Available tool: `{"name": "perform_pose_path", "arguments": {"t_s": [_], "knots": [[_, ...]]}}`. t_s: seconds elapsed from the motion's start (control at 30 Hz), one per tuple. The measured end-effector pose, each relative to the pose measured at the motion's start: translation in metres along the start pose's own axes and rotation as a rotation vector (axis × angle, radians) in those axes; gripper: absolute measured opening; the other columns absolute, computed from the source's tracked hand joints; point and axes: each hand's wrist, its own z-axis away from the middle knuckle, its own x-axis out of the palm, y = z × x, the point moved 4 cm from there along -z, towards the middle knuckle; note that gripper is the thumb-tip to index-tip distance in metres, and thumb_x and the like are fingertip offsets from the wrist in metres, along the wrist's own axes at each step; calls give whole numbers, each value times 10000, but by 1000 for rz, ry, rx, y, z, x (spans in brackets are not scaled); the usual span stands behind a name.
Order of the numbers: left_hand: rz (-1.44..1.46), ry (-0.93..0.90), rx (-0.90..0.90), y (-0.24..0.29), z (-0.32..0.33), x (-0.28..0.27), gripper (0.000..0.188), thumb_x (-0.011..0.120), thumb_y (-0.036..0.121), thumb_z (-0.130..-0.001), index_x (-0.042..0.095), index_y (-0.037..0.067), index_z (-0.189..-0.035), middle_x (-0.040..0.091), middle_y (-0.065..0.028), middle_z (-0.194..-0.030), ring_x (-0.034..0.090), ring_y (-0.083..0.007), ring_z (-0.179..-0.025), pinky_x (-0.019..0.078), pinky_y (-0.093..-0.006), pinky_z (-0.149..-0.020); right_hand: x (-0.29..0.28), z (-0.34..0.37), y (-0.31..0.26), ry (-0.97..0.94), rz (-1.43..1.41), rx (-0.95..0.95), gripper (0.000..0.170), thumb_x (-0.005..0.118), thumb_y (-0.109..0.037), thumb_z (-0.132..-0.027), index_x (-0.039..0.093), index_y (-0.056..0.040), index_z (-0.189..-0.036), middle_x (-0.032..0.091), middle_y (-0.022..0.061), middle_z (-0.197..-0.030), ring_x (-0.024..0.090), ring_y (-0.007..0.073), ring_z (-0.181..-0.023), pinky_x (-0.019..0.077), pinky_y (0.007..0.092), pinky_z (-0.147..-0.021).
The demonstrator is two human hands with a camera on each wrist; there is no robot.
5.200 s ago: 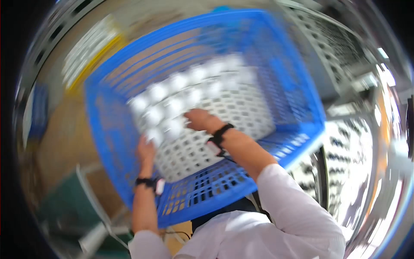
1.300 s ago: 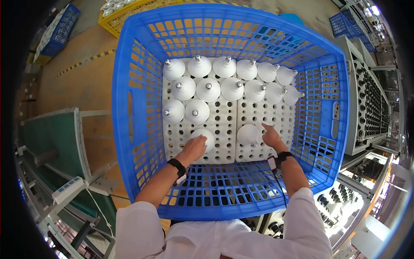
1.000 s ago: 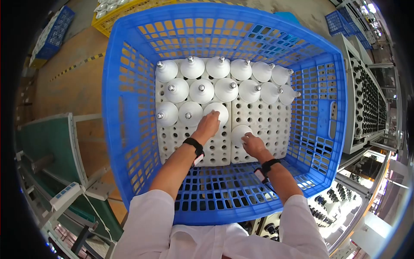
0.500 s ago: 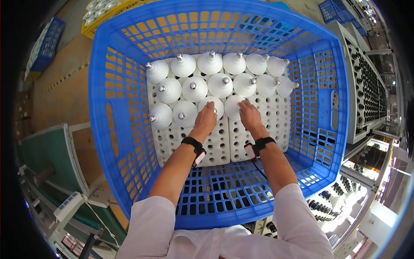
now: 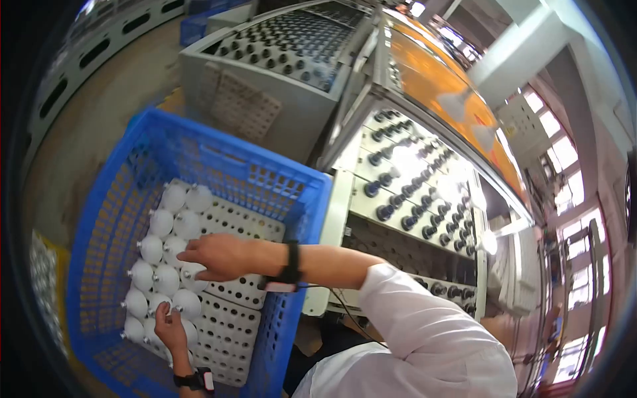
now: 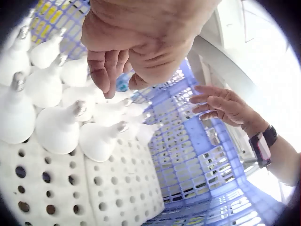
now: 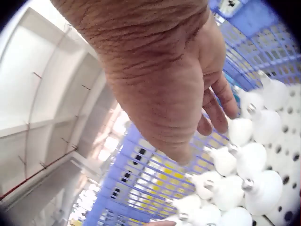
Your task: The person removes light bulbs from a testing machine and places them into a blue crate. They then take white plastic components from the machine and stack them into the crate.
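Note:
Several white reflector bulbs (image 6: 59, 131) stand in rows, metal screw caps up, on a white perforated tray (image 5: 229, 331) inside a blue plastic crate (image 5: 249, 151). My left hand (image 5: 171, 330) is over the rows at the lower left of the head view, fingers loosely bent and holding nothing. In the left wrist view, bulbs show past its fingertips. My right hand (image 5: 222, 257) reaches over the far end of the rows, overlapping some bulbs in the head view. Its fingers are spread and hold nothing, as the left wrist view shows.
To the crate's right stands a lit machine rack (image 5: 415, 192) with rows of black sockets. Behind the crate is a grey bench (image 5: 292, 50) with more sockets. A yellow crate (image 5: 63, 292) of bulbs sits at the far left. Crate walls rise around both hands.
The head view has swung right, putting the crate at lower left. Both hands have let go of the bulbs they held in the third row, and the right hand's fingers have spread.

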Motion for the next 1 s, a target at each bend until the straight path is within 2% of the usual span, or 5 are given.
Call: {"name": "perform_pose_path", "arguments": {"t_s": [0.13,0.4,0.57,0.73,1.0], "knots": [[157,-92,306,127,24,24,315,555,30,-834,544,-33,-1143,615,-166,-1105,625,-188,-891,493,-313,-759,-96,175,-16,320,-353,90,443,612,-228,-813,524,-53,-1211,559,156,-1157,548,326,-1038,449,416,-895],[-79,-697,744,342,144,204,514,693,180,-720,535,1,-1175,607,-177,-1116,603,-258,-1013,482,-345,-814,-114,642,83,1024,548,1094,530,697,-151,-691,536,-18,-1178,529,192,-1168,458,348,-1124,372,427,-965],[-276,-880,749,407,192,354,733,767,277,-658,460,-6,-1259,527,-214,-1237,548,-294,-1111,489,-357,-859,-110,891,98,895,706,2006,961,765,-400,-591,312,-70,-1371,231,359,-1366,230,453,-1297,225,480,-1069],[-380,-785,898,422,186,502,924,778,414,-602,374,-7,-1319,337,-251,-1386,292,-372,-1312,265,-401,-1078,-112,956,117,882,126,2106,1063,767,-469,-547,258,-124,-1414,184,329,-1408,180,423,-1332,241,470,-1073],[-921,-635,984,452,161,629,1084,756,573,-517,286,136,-1391,209,-272,-1431,121,-410,-1359,188,-435,-1108,-132,923,111,683,221,2101,1002,740,-407,-574,261,-117,-1405,216,273,-1385,211,422,-1295,286,538,-1016]]}}
